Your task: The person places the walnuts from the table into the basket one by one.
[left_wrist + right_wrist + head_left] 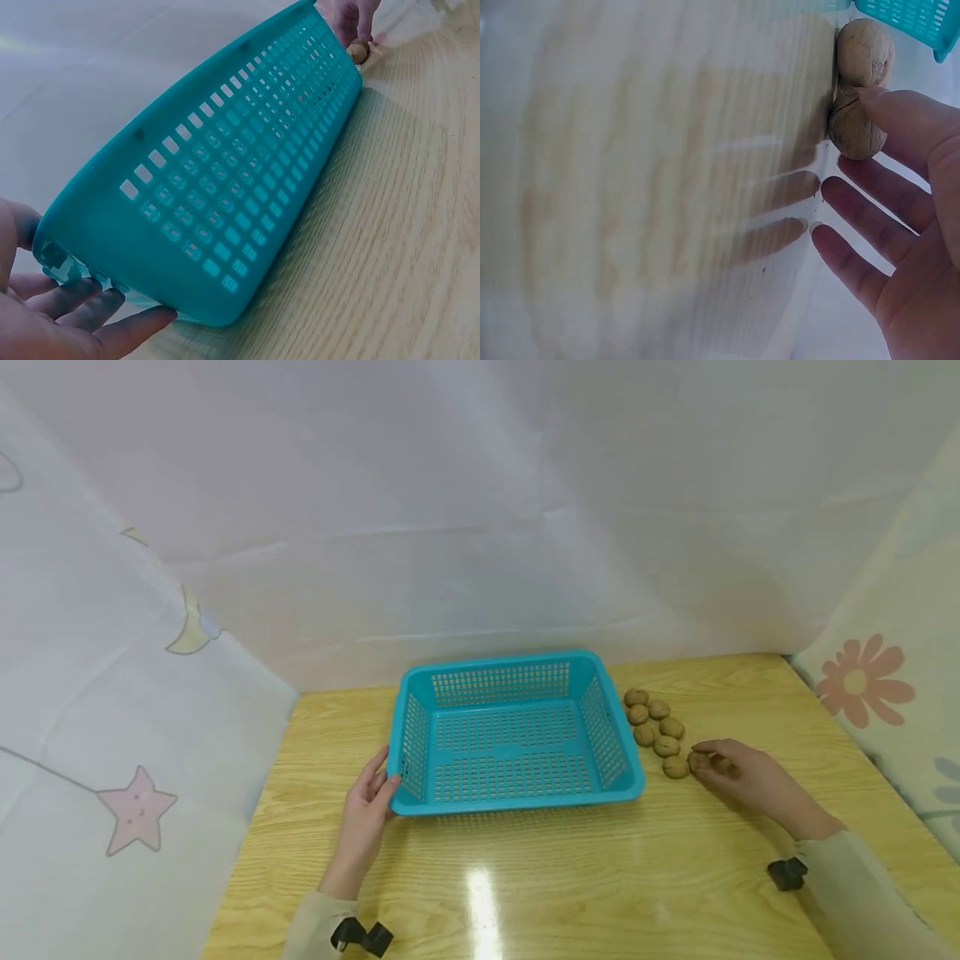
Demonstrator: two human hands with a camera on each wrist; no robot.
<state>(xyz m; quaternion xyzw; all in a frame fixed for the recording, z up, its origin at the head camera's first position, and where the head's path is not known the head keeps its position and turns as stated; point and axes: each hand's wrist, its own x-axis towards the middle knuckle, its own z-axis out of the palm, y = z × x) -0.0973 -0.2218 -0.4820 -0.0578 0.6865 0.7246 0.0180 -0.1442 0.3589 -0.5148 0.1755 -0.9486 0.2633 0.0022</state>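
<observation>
A turquoise plastic basket (506, 752) with slotted walls stands on the wooden table, its inside bare. My left hand (365, 818) holds its near left corner, the thumb over the rim and the fingers against the outer wall, as the left wrist view shows from the side. Right of the basket lie several walnuts (666, 746) in a loose cluster. At its near end, my right hand (738, 783) pinches one walnut (853, 131), thumb on its shell. Another walnut (864, 52) sits against it in the right wrist view. The other fingers of that hand spread close to the tabletop.
The wooden tabletop (540, 877) runs in front of the basket and to both sides. A pale cloth backdrop (480, 543) rises behind the table and along its sides, printed with a star (138, 811) and a flower (855, 682).
</observation>
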